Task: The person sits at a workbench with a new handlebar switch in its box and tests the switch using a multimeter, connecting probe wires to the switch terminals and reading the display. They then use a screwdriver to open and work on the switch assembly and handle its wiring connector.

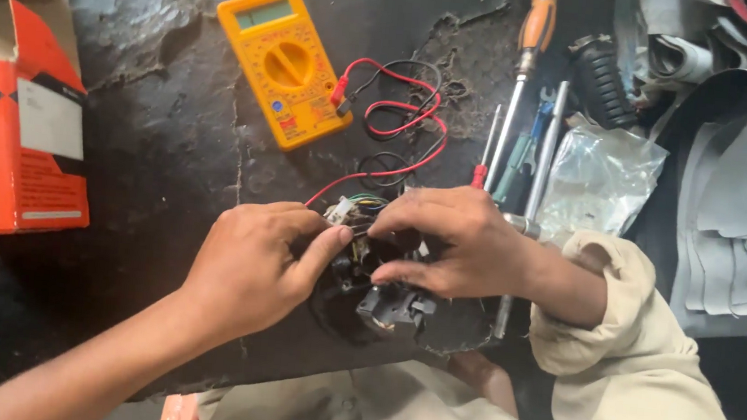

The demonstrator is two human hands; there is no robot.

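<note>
Both hands close around a small black switch assembly [388, 301] at the near edge of the dark worktop [171, 156]. The left hand [256, 267] pinches its upper side with curled fingers; the right hand [456, 240] grips it from the other side, thumb beneath. Coloured wires [360, 204] sprout from the part between the fingers. Beyond lie a yellow multimeter [283, 62] with red and black leads [399, 118], an orange-handled screwdriver [526, 66], and an orange box [17, 116] to the left.

Yellow multimeter [284, 63] upper centre, red and black leads [404, 123] coiled beside it. Orange box [17, 116] at left. Orange-handled screwdriver [524, 70] and clear plastic bag [597, 180] upper right.
</note>
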